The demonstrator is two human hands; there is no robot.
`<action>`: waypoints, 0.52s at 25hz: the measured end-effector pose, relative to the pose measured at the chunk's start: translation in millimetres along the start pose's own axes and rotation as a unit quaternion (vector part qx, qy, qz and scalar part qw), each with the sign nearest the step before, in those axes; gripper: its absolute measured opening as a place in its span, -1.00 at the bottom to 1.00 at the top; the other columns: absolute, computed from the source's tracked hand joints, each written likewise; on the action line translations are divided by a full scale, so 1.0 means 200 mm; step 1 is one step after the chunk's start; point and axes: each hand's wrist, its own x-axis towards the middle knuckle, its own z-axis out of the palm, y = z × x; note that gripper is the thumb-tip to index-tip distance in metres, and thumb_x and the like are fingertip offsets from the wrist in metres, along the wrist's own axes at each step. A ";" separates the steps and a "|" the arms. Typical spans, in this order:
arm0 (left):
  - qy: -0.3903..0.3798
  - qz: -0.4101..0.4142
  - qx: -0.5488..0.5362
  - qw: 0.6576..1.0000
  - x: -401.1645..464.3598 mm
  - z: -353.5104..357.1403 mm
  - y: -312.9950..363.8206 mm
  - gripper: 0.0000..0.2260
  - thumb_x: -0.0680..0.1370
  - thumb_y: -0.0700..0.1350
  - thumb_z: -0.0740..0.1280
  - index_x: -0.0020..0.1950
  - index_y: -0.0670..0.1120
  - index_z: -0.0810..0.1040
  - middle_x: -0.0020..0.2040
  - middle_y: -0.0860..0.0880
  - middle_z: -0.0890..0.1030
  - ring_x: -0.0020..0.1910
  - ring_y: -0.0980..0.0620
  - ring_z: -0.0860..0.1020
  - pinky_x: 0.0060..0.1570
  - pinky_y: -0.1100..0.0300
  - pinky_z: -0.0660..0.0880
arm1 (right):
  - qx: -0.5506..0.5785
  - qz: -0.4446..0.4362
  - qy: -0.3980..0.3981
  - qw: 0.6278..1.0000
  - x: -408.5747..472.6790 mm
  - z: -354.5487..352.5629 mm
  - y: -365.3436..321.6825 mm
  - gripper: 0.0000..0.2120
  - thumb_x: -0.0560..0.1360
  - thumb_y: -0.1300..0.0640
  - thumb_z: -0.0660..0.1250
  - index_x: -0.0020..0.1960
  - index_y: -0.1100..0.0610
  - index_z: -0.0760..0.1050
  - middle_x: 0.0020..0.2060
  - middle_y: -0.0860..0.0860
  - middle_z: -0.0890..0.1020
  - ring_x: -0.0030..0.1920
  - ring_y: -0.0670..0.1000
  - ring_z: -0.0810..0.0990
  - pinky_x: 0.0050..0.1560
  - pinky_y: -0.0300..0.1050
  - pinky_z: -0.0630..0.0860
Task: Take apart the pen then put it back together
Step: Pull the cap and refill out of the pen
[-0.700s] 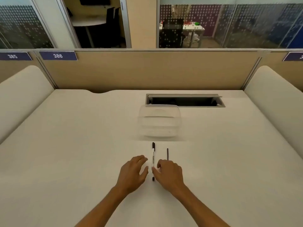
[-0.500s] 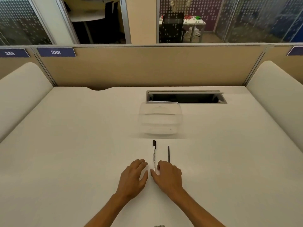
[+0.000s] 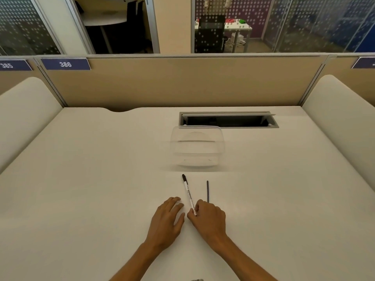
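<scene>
Two bare hands meet on a white desk (image 3: 81, 199) — the right hand (image 3: 209, 218) pinches the near end of a white pen barrel (image 3: 188, 194), its black tip pointing away; the left hand (image 3: 167, 218) lies flat, fingers relaxed, holding nothing, just left of the barrel. Just right of it lies a thin dark refill (image 3: 207, 190). Beyond the barrel — a clear plastic container (image 3: 197, 148).
</scene>
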 end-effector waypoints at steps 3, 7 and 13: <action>0.020 0.019 -0.009 1.000 0.07 -0.05 0.05 -0.65 0.58 -0.05 0.27 0.36 -0.09 0.47 0.40 -0.07 0.45 0.40 -0.06 0.40 0.35 0.03 0.36 | 0.043 -0.025 0.080 0.996 -0.03 -0.01 0.02 -0.79 0.48 -0.08 0.37 -0.22 0.04 0.54 -0.42 -0.09 0.59 -0.48 -0.08 0.48 -0.43 -0.35 0.35; 0.038 0.142 0.075 0.986 0.17 -0.13 0.12 -0.61 0.50 -0.20 0.40 0.33 -0.10 0.50 0.35 -0.11 0.51 0.37 -0.12 0.42 0.35 -0.13 0.31 | 0.121 -0.086 0.151 0.977 -0.04 -0.08 0.04 -0.84 0.42 -0.03 0.48 -0.14 0.06 0.63 -0.33 -0.09 0.69 -0.46 -0.11 0.57 -0.36 -0.53 0.34; 0.052 0.203 0.114 0.971 0.20 -0.24 0.17 -0.80 0.47 -0.19 0.44 0.08 -0.04 0.62 0.03 0.03 0.66 0.23 -0.03 0.55 0.35 -0.17 0.28 | 0.237 -0.102 0.157 0.953 -0.07 -0.23 0.05 -0.81 0.44 -0.10 0.40 -0.05 -0.01 0.62 -0.21 -0.21 0.67 -0.35 -0.20 0.59 -0.34 -0.44 0.50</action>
